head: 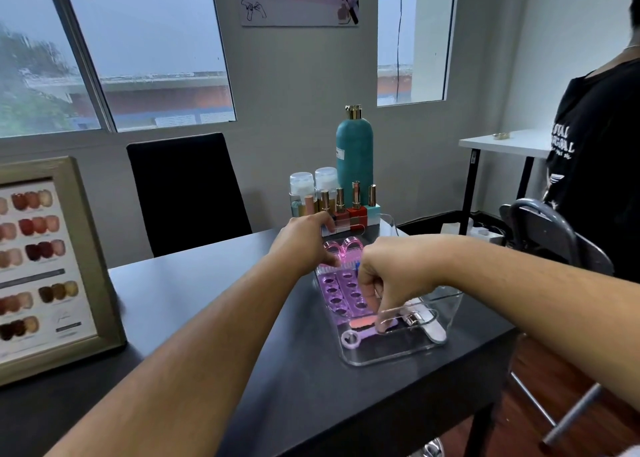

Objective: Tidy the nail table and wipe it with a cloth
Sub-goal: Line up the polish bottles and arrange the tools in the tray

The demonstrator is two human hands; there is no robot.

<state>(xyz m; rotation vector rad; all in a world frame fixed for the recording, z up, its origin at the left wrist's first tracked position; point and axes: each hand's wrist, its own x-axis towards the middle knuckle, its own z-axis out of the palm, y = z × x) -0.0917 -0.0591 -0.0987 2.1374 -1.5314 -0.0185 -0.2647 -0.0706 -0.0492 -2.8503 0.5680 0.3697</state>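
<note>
A clear plastic tray [398, 352] sits on the black nail table [242, 318] at its right end. It holds purple toe separators [341, 292], pink nail brushes [343, 249], a pink nail file [362, 323], a lilac tool [351, 339] and a silver tool [420, 318]. My right hand [391, 276] reaches down into the tray, fingers curled, pinching the pink nail file's right end. My left hand [308, 238] lies with fingers extended at the tray's far left rim, beside the polish bottles. No cloth is in view.
Behind the tray stand several nail polish bottles [346, 207], two clear-capped bottles [313, 183] and a tall teal bottle [354, 148]. A framed nail colour chart [41, 266] leans at the left. A black chair [187, 193] faces me. A person in black [602, 166] stands right.
</note>
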